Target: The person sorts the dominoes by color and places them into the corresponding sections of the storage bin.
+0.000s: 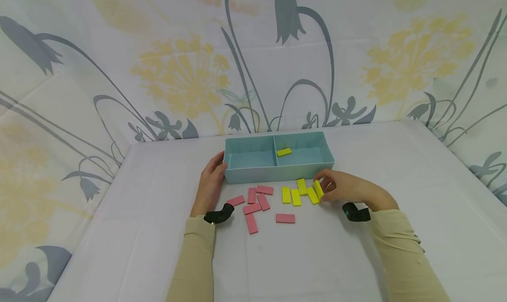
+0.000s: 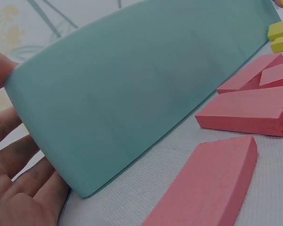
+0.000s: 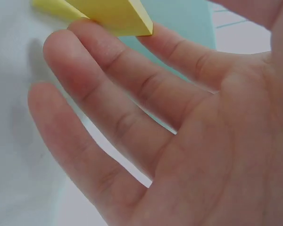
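My left hand grips the left end of a light blue two-compartment box, its thumb at the front corner and the other fingers along the side wall. At the box's front right, my right hand holds a yellow block by its fingertips. In the right wrist view that yellow block is tipped up against the index and middle fingers; the thumb tip is out of frame. Other yellow blocks lie just left of this hand. One yellow block lies inside the right compartment, near the divider.
Several pink blocks lie scattered before the box's left half, the nearest close to my left wrist. A single pink block sits apart, nearer to me. White cloth covers the table, and a flower-patterned cloth hangs behind it.
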`<state>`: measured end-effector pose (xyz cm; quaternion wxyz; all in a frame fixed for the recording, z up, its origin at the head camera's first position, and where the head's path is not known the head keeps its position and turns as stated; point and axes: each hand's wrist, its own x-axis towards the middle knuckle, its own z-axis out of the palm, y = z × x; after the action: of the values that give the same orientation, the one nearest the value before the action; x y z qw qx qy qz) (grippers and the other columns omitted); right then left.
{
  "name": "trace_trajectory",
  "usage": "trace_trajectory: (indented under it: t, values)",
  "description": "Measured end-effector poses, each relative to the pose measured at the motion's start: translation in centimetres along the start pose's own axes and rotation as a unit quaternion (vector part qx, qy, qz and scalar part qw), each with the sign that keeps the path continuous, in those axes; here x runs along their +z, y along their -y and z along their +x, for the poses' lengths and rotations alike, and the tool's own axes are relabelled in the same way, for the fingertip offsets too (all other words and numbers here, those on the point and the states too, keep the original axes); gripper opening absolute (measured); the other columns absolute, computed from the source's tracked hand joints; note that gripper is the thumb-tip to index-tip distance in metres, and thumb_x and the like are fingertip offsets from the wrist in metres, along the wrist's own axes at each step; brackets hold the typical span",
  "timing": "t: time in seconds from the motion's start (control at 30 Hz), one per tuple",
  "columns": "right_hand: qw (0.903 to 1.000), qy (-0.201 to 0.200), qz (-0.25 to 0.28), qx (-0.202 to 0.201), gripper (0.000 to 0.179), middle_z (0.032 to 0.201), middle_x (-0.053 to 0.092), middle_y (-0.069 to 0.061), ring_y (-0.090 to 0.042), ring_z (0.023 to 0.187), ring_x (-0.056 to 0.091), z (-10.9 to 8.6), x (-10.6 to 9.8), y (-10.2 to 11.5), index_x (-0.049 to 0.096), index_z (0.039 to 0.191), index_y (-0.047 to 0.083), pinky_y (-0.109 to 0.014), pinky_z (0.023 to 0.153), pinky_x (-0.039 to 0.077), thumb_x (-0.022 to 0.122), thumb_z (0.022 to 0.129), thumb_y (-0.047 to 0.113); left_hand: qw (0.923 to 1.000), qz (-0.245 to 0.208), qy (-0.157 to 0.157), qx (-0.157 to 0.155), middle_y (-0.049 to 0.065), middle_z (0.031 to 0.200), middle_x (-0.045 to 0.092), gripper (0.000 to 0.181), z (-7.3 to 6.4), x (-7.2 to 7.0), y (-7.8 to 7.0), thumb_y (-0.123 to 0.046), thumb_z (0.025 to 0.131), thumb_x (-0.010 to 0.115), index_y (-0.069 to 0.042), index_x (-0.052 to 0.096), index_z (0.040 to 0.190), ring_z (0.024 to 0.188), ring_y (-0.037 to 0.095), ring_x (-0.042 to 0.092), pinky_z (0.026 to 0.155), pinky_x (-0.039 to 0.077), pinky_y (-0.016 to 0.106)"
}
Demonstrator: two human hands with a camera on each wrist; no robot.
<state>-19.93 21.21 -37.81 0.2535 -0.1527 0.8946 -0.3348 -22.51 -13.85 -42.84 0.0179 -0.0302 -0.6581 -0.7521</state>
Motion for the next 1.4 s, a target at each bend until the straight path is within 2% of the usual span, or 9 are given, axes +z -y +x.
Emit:
trace_trajectory:
  t: [0.17, 0.37, 0.6, 0.83, 1.1, 1.27, 1.4]
  values:
    - [0.9998, -0.009, 0.006, -0.014, 0.052, 0.110, 0.052, -0.010, -0.025, 0.100, 0.051, -0.43, -0.33, 0.58, 0.043, 0.123, 0.009, -0.035, 0.077, 0.047, 0.066, 0.077, 0.019, 0.9999, 0.005, -0.003, 0.008, 0.006, 0.140, 0.033, 0.044, 0.04, -0.01, 0.14, -0.019, 0.093, 0.045, -0.011, 0.037, 0.136, 0.128, 0.020, 0.030, 0.102, 0.027, 0.037]
    - [0.9995, -0.016, 0.014, -0.025, 0.051, 0.111, 0.053, -0.011, -0.025, 0.101, 0.051, -0.57, -0.45, 0.68, 0.042, 0.125, 0.011, -0.037, 0.080, 0.046, 0.063, 0.079, 0.017, 0.9999, 0.009, -0.005, 0.005, 0.005, 0.140, 0.033, 0.045, -0.02, -0.02, 0.11, -0.023, 0.092, 0.047, -0.012, 0.038, 0.135, 0.127, 0.020, 0.032, 0.102, 0.027, 0.037]
    - [0.9965, -0.001, 0.076, -0.033, 0.052, 0.116, 0.055, -0.012, -0.023, 0.099, 0.055, -0.50, -0.39, 0.42, 0.036, 0.129, 0.010, -0.039, 0.083, 0.044, 0.059, 0.082, 0.014, 0.9999, 0.008, -0.008, 0.002, 0.005, 0.140, 0.033, 0.045, -0.11, -0.05, 0.15, -0.022, 0.092, 0.047, -0.012, 0.038, 0.135, 0.127, 0.019, 0.031, 0.102, 0.027, 0.036]
    - [0.9906, -0.001, 0.121, -0.065, 0.057, 0.109, 0.056, -0.014, -0.023, 0.090, 0.058, -0.61, -0.63, 0.50, 0.030, 0.131, 0.007, -0.038, 0.082, 0.042, 0.059, 0.082, 0.013, 0.9999, 0.005, -0.004, 0.008, 0.006, 0.140, 0.033, 0.047, 0.06, -0.12, 0.28, -0.023, 0.092, 0.048, -0.010, 0.037, 0.136, 0.127, 0.020, 0.031, 0.102, 0.027, 0.037]
    - [0.9897, -0.058, 0.119, -0.054, 0.055, 0.115, 0.054, -0.008, -0.024, 0.092, 0.058, -0.86, -1.02, 0.39, 0.037, 0.130, 0.015, -0.042, 0.086, 0.040, 0.061, 0.083, 0.030, 0.9999, 0.006, 0.005, 0.009, 0.005, 0.141, 0.032, 0.047, 0.28, 0.30, 0.21, -0.024, 0.092, 0.048, -0.012, 0.037, 0.136, 0.127, 0.019, 0.031, 0.102, 0.027, 0.036]
    - [0.9836, -0.077, 0.141, -0.082, 0.054, 0.110, 0.057, -0.008, -0.027, 0.091, 0.059, -0.25, -0.86, 0.79, 0.035, 0.132, 0.017, -0.042, 0.085, 0.042, 0.059, 0.085, 0.026, 0.9999, 0.004, -0.006, 0.014, 0.006, 0.140, 0.033, 0.045, 0.08, 0.11, -0.01, -0.021, 0.092, 0.047, -0.011, 0.037, 0.136, 0.127, 0.020, 0.031, 0.102, 0.026, 0.036]
    - [0.9742, -0.102, 0.172, -0.104, 0.053, 0.103, 0.059, -0.013, -0.030, 0.088, 0.059, -0.13, -0.54, 0.90, 0.033, 0.134, 0.016, -0.040, 0.082, 0.044, 0.056, 0.087, 0.018, 0.9999, 0.006, -0.003, 0.008, 0.005, 0.139, 0.034, 0.044, -0.01, 0.14, 0.08, -0.019, 0.093, 0.046, -0.013, 0.038, 0.135, 0.126, 0.020, 0.032, 0.102, 0.027, 0.035]
